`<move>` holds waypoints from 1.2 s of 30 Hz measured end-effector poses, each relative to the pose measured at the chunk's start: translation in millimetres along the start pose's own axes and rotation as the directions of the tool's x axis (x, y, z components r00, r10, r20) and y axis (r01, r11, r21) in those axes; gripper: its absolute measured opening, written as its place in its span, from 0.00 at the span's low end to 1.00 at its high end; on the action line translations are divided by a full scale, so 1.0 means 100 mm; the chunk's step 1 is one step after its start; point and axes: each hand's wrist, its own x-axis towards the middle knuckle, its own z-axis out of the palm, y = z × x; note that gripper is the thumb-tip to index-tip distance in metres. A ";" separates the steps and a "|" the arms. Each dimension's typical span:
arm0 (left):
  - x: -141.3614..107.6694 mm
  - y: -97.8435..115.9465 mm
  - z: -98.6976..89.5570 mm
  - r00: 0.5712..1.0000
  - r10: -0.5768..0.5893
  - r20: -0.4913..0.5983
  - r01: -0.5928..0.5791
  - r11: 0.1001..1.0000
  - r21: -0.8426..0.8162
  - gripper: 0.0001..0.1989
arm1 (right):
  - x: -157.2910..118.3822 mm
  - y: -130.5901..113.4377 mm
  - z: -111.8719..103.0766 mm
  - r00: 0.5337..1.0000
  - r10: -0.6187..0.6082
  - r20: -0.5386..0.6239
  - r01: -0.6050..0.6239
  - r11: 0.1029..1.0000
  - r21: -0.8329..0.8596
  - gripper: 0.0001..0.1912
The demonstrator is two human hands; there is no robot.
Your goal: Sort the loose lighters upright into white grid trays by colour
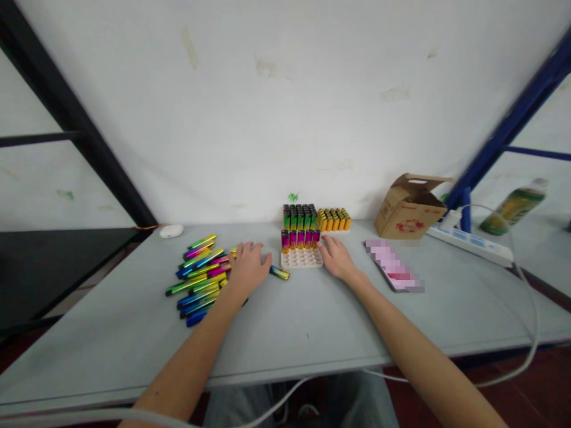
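A loose pile of shiny multicoloured tubes [196,285] with dark ends lies on the left of the table. My left hand [250,264] reaches over the pile's right edge, palm down with its fingers apart; what lies under it is hidden. Just right of it lies a single blue-and-yellow tube [279,273]. A white tray with round holes [301,259] stands in the middle, its back row filled with upright purple-and-gold tubes [300,239]. At the tray's right edge rests my right hand [338,258], fingers stretched out and thumb beside the end tube.
Behind the tray stand upright green tubes with black tops [300,217] and a block of yellow tubes [334,220]. Farther right are an open cardboard box [408,211], a phone [392,266], a power strip [473,245] and a bottle [513,208]. A white case [171,231] sits back left.
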 end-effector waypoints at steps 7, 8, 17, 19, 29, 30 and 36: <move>-0.02 0.09 0.04 0.989 0.140 -0.041 -0.144 0.985 -0.096 0.17 | -0.01 -0.03 0.01 1.000 0.005 0.006 -0.005 0.999 -0.039 0.25; -0.01 0.09 0.05 0.984 0.168 -0.066 -0.176 0.974 -0.141 0.17 | -0.01 -0.03 0.01 1.000 0.009 0.004 -0.009 0.999 -0.037 0.25; 0.12 -0.17 0.06 0.988 0.143 -0.060 -0.149 0.982 -0.117 0.17 | -0.01 -0.02 0.02 1.000 0.008 -0.001 -0.008 0.999 -0.031 0.24; 0.12 -0.18 0.07 0.993 0.121 -0.014 -0.121 0.990 -0.070 0.19 | -0.01 -0.01 0.02 1.000 0.009 0.004 -0.009 0.999 -0.035 0.24; 0.09 -0.12 0.06 0.994 0.081 -0.079 -0.081 0.997 0.004 0.19 | 0.00 0.00 0.04 1.000 -0.007 0.008 0.008 0.998 -0.058 0.24; 0.09 -0.11 0.04 0.992 0.076 -0.099 -0.076 0.997 0.002 0.19 | 0.00 0.00 0.05 1.000 -0.007 0.007 0.008 0.998 -0.058 0.24; 0.12 -0.10 -0.03 0.984 0.172 0.045 -0.170 0.984 -0.057 0.20 | -0.01 0.00 0.04 1.000 -0.020 -0.011 0.020 0.999 -0.028 0.24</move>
